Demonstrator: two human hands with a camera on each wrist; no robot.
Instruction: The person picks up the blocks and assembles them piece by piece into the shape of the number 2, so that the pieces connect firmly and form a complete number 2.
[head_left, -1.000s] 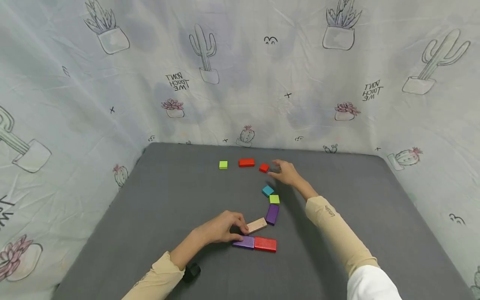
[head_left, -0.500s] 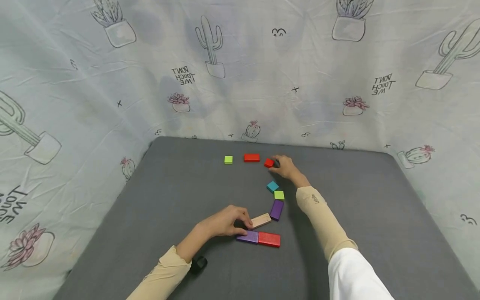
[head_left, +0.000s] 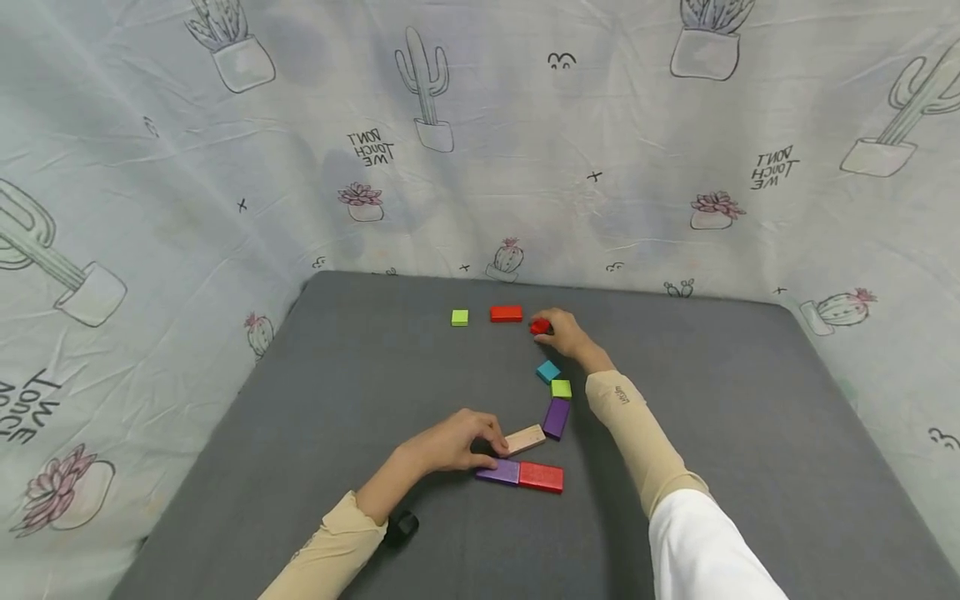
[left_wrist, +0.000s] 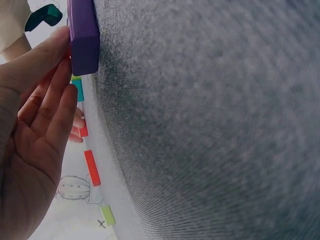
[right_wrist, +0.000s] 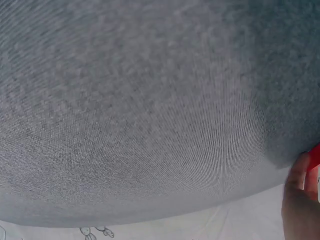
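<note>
My left hand (head_left: 453, 442) lies low over the table, thumb against the left end of a purple block (head_left: 504, 472) and fingertips at the near end of a plain wooden block (head_left: 525, 439). The left wrist view has the thumb tip at this purple block (left_wrist: 85, 42), its other fingers extended below. A red block (head_left: 542, 477) lies end to end with the purple one. Farther off, my right hand (head_left: 564, 335) pinches a small red block (head_left: 540, 327) between thumb and fingers. In the right wrist view only an edge of this red block (right_wrist: 314, 157) shows.
Beyond the wooden block lie another purple block (head_left: 556, 418), a lime block (head_left: 561, 389) and a blue block (head_left: 548, 372) in a curve. At the back are a longer red block (head_left: 506, 314) and a lime block (head_left: 460, 317). A black object (head_left: 402, 528) sits by the left wrist.
My right hand has moved in from the right of the small red block, and its fingers have closed round it. The left hand keeps its place at the purple and wooden blocks.
</note>
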